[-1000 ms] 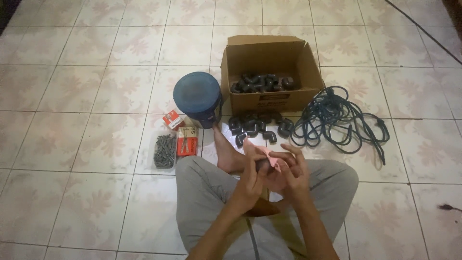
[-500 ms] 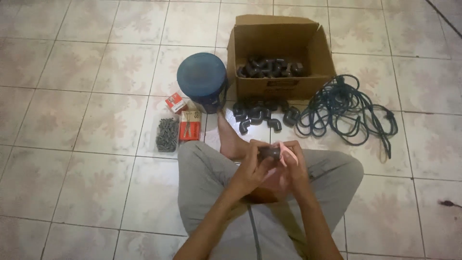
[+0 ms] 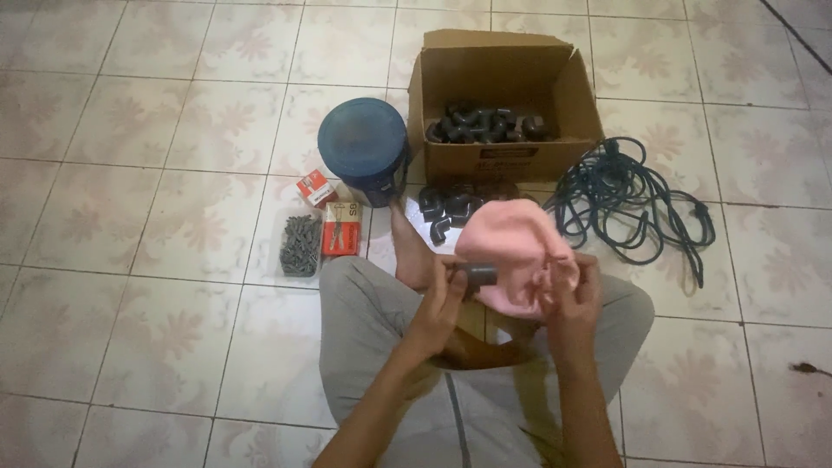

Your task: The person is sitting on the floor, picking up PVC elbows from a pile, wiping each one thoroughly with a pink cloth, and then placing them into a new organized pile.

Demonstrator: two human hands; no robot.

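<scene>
Pink cloth (image 3: 513,251), soft and bunched, sits in the right hand (image 3: 572,299), whose fingers pinch its edge; the left hand (image 3: 442,303) pinches a short dark grey plastic pipe piece (image 3: 477,276) just beside the cloth, over the lap. Beyond the cloth lie loose grey elbow fittings (image 3: 446,208) and an open cardboard box (image 3: 503,95). Held only at one end, the pipe piece could slip and roll across the tiled floor (image 3: 156,286).

Open brown cardboard box (image 3: 507,104) ahead; two small red-orange packets (image 3: 332,212) left of it.
</scene>
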